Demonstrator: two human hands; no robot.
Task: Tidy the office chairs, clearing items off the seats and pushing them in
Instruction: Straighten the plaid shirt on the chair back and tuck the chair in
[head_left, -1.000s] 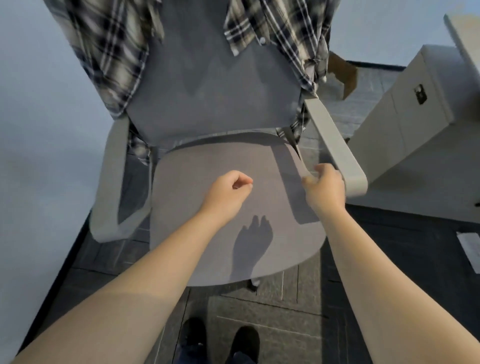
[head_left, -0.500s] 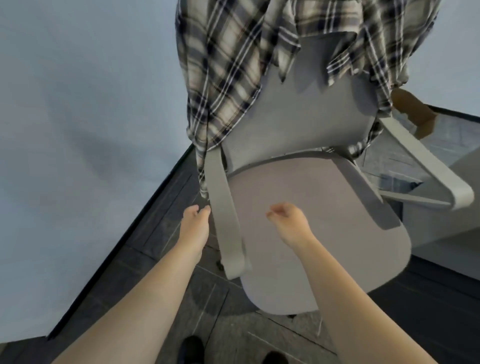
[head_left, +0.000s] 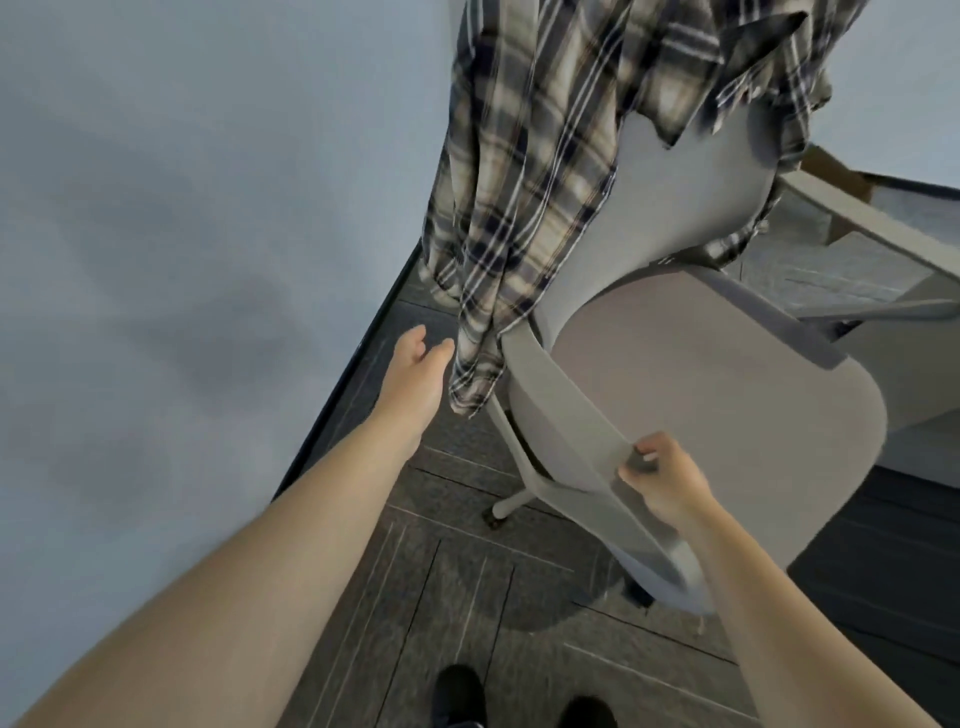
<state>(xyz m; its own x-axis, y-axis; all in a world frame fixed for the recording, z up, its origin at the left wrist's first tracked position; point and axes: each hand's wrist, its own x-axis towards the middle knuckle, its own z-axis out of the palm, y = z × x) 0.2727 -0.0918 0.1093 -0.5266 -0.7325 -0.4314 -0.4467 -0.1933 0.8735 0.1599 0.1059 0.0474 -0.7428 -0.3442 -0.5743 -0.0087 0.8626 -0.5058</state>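
Head view: grey office chair (head_left: 717, 374) fills the right half of the frame, seat bare, nothing lying on it. Plaid shirt (head_left: 530, 171) hangs over the backrest, its sleeve trailing down past the near armrest (head_left: 566, 426). Right hand (head_left: 662, 480) sits on that armrest toward its front end, fingers (head_left: 641, 457) curled shut over the top edge in a firm hold. Left hand (head_left: 421, 364) hovers just beside the hanging sleeve, fingers loosely spread, holding nothing; whether the thumb touches the cloth I cannot tell. Blue-grey wall (head_left: 182, 234) stands on the far side of the left hand from the chair. Beyond the chair, part of a pale desk (head_left: 857, 218) shows.

Judgement: the seat is cleared, so steering the chair in looks like the step in hand. Advice: keep the armrest hold low and steady, gather the sleeve clear of the casters with the free hand, and swivel the seat toward the desk before pushing.
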